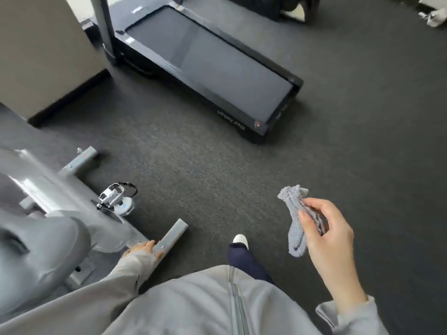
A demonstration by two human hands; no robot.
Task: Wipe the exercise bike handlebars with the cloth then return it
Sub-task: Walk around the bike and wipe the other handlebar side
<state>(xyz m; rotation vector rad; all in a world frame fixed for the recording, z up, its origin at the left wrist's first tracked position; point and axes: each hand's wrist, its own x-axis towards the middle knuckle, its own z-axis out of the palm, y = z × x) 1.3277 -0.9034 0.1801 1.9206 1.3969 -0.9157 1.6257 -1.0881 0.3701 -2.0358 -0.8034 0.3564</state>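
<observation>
**Cloth in hand, handlebars out of sight**

Your right hand (pixel 324 228) pinches the cloth (pixel 298 221) between thumb and curled fingers, holding it up over the floor (pixel 362 117), clear of everything. The cloth is bunched into a folded strip; its long axis runs from the upper left, where one frayed end sticks out above your thumb, down to the lower right-of-centre, where the other end hangs below your palm. Your left hand (pixel 142 249) hangs low by the bike (pixel 48 213), fingers loosely curled near a grey base bar (pixel 173 235); I cannot tell whether it touches the bar. It holds nothing that I can see.

Beyond that, the bike's seat and pedal (pixel 113 194) sit at your left, and a treadmill (pixel 205 64) lies further ahead. The handlebars are not in view, so whether you have wiped them cannot be told. My guess: you are either walking to the bars or carrying the cloth back. The return is not yet done
</observation>
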